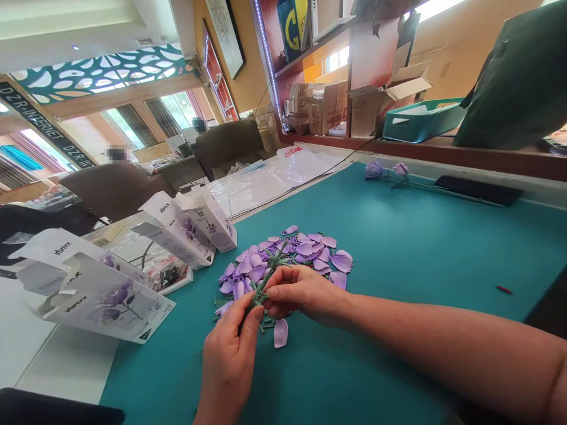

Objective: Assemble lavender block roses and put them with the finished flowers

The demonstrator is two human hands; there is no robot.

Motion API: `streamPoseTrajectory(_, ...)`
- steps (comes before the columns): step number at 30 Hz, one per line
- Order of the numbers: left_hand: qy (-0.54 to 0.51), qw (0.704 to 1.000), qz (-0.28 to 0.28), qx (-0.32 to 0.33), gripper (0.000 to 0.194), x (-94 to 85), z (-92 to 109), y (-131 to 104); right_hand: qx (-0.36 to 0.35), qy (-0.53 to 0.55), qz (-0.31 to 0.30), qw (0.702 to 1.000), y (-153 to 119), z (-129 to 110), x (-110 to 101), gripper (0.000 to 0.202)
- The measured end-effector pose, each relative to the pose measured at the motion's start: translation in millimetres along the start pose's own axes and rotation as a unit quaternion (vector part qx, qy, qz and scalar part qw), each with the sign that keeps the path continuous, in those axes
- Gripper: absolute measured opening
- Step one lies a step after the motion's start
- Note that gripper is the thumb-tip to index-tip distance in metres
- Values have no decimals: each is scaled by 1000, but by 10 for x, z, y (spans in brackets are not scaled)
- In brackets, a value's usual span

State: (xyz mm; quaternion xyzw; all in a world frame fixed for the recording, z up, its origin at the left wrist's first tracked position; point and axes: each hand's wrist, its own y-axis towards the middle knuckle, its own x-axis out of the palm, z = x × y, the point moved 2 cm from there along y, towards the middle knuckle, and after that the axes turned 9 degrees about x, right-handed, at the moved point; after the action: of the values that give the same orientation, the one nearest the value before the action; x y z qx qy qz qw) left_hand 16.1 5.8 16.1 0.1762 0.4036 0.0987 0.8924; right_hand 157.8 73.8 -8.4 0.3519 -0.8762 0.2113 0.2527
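Observation:
A green plastic flower stem (275,260) with thin leaf-like tips slants up between my hands. My left hand (230,348) is closed round its lower part, thumb on top. Fingers of my right hand (305,292) pinch at the same stem just above, and the fingertips partly hide what they grip. Behind and around them lies a loose pile of purple petals (248,267), with some green pieces showing at its near edge. One pale petal (280,333) rests apart on the teal mat (336,372), close to my fingers.
Opened white flower boxes (119,301) stand along the left side. Two purple roses on stems (374,170) and a black case (478,190) lie at the far edge. A small red piece (504,289) is on the right. A shelf behind holds cartons and a teal basket (420,121).

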Motion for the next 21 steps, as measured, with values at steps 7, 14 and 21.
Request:
streamPoseTrajectory(7,6,999,20,34,37,40,12,-1,-1,10,15,1000,22,26,-3,39)
streamPoseTrajectory(14,-3,999,26,-22,42,-27,-67,13,7,-25,23,999,60,-32,-80,44)
streamPoseTrajectory(21,-16,999,26,-45,45,-7,-29,-4,8,-58,3,998,46,-52,-89,42)
